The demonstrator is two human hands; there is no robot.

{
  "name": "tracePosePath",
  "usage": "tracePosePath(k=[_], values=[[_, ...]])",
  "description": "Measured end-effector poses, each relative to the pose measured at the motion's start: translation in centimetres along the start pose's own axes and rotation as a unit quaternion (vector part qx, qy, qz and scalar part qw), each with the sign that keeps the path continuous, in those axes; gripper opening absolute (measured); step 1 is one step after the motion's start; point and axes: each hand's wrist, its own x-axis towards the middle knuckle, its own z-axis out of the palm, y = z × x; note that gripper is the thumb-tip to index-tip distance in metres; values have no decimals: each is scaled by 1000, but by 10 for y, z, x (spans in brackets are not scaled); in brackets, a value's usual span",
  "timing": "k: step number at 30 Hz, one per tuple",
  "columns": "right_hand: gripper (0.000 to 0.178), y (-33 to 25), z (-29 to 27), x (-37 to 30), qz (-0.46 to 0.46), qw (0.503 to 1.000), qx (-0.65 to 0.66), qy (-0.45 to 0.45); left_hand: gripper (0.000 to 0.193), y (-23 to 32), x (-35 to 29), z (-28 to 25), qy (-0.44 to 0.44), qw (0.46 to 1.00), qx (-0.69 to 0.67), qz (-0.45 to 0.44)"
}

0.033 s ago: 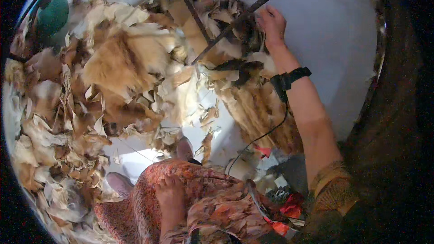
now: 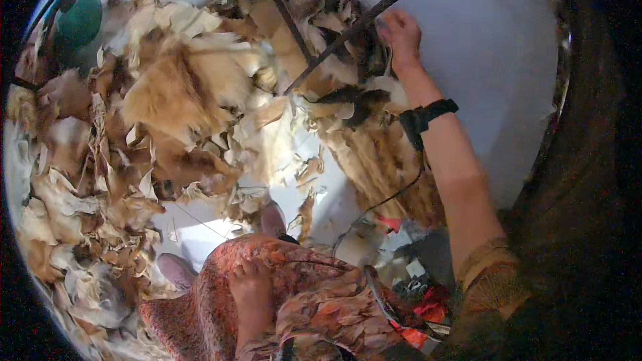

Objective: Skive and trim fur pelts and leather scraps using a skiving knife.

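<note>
My right hand [image 2: 403, 37] reaches to the far side, beside a pile of dark and pale fur scraps [image 2: 344, 17]. Its fingers are curled in. What lies between them, if anything, is too small to make out. A black strap with a small device [image 2: 428, 117] sits round the right wrist, and a thin black cable runs down from it. On my lap, my left hand [image 2: 251, 287] rests on red-orange patterned cloth [image 2: 294, 257]. The fingers lie over the cloth without visibly lifting any of it.
Tan and white fur pieces [image 2: 177, 93] cover the left side. Striped brown fur strips [image 2: 374, 164] lie near the right forearm. A dark rod [image 2: 381, 7] slants across the far side. A green round object [image 2: 78, 19] stands far left. Two pinkish shoes [image 2: 177, 271] rest on the white floor.
My right hand and wrist have shifted very slightly, and the cable has moved a little with them. My left hand stays in place.
</note>
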Motion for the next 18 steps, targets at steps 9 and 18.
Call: tracePosePath(k=[9,18], values=[[29,72,84,-58,-298,848,-437,-32,32,-7,-6,3,1,1000,16,21],[36,102,9,30,-54,908,-415,-30,24,-2,4,1,-19,999,25,14]])
